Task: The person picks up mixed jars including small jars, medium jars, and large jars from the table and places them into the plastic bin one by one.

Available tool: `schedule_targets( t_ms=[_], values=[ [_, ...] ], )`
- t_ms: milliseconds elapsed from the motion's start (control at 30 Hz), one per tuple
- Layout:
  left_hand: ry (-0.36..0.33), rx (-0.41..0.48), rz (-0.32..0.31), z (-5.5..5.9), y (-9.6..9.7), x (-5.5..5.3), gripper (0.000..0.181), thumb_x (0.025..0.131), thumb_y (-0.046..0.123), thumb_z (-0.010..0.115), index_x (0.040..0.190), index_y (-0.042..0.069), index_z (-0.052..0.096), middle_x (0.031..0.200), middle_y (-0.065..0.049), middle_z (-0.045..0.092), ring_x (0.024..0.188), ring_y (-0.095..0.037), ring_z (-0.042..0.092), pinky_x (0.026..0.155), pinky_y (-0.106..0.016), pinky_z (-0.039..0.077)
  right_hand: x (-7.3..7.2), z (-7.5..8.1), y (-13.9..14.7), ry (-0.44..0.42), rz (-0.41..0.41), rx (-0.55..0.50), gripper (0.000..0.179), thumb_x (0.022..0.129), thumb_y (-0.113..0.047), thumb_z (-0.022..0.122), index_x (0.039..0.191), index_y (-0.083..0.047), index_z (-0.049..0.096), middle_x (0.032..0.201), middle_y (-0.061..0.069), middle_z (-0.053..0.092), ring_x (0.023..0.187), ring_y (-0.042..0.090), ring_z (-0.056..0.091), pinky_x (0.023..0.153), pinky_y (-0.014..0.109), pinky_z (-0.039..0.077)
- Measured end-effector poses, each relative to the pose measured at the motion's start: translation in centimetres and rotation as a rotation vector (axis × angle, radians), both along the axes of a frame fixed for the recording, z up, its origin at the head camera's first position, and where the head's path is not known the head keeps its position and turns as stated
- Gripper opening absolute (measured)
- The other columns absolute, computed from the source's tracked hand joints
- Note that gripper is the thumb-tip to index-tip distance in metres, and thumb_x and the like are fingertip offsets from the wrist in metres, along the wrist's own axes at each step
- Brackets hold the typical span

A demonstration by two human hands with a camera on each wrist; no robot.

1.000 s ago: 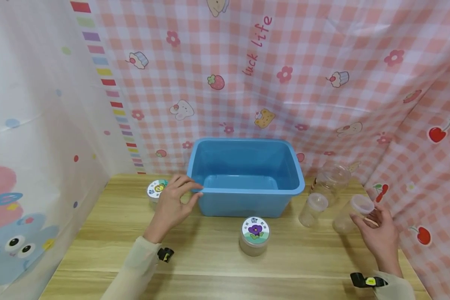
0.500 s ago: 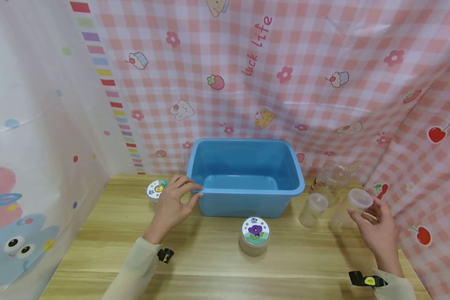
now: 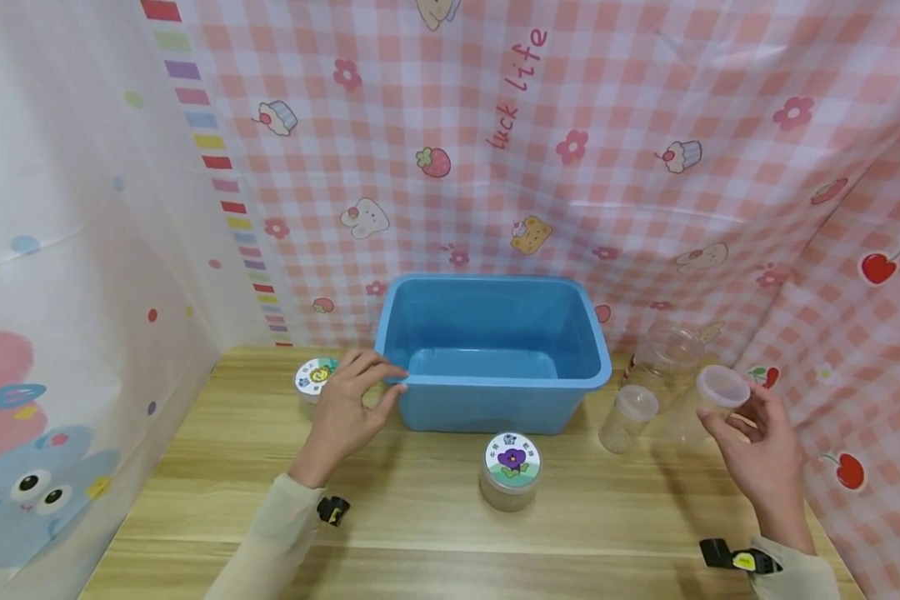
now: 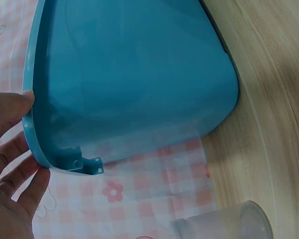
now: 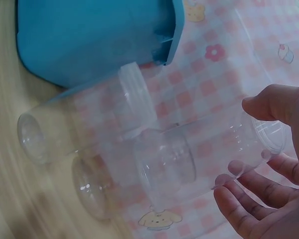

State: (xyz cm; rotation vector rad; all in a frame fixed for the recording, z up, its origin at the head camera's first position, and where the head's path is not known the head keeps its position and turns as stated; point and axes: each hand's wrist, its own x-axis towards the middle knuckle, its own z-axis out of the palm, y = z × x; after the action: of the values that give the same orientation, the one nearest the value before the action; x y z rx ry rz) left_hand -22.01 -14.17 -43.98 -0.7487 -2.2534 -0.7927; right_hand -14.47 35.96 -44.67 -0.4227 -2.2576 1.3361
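Observation:
My right hand [image 3: 768, 442] grips a clear lidded jar [image 3: 697, 417] near its top, with the thumb on one side and the fingers on the other. In the right wrist view this jar [image 5: 204, 154] looks see-through, and its base overlaps another jar behind it. My left hand [image 3: 348, 408] holds the near left corner of a blue plastic bin [image 3: 487, 408], its thumb and fingertips at the rim [image 4: 31, 119]. Beside the held jar stands a smaller clear jar [image 3: 626, 421] with a translucent lid. A larger clear jar [image 3: 656, 358] stands behind them.
A squat jar [image 3: 510, 475] with a purple flower on its lid stands in front of the bin. Another squat jar [image 3: 312, 383] with a yellow flower label is partly behind my left hand. Patterned cloth [image 3: 435, 217] hangs behind the wooden table [image 3: 570, 542].
My right hand has raised the jar slightly; its lid is higher in the head view. My left hand has stayed at the bin's rim, and the other jars have not moved.

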Motion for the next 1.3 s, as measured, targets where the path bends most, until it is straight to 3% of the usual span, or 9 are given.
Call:
schedule_targets(
  t_ms=[833,1300],
  values=[
    [-0.017,0.004,0.004,0.0,0.0,0.1,0.012,0.088,0.019,0.082,0.099,0.016,0.079,0.098,0.002,0.070,0.101,-0.018,0.057,0.084,-0.037,0.053,-0.6,3.7,-2.5,0.140,0.087,0.027,0.069,0.084,-0.001,0.081,0.146,-0.012,0.052,0.120,-0.021,0.060,0.107,-0.005,0.058,0.088,0.003,0.046],
    [0.006,0.004,0.005,-0.3,0.0,-0.1,0.013,0.087,0.018,0.084,0.098,0.016,0.078,0.097,0.002,0.069,0.101,-0.018,0.058,0.082,-0.036,0.052,-1.8,5.9,-4.1,0.203,0.199,0.085,0.067,0.088,-0.005,0.080,0.148,-0.015,0.052,0.126,-0.019,0.059,0.112,-0.002,0.057,0.090,0.005,0.046]
  ],
)
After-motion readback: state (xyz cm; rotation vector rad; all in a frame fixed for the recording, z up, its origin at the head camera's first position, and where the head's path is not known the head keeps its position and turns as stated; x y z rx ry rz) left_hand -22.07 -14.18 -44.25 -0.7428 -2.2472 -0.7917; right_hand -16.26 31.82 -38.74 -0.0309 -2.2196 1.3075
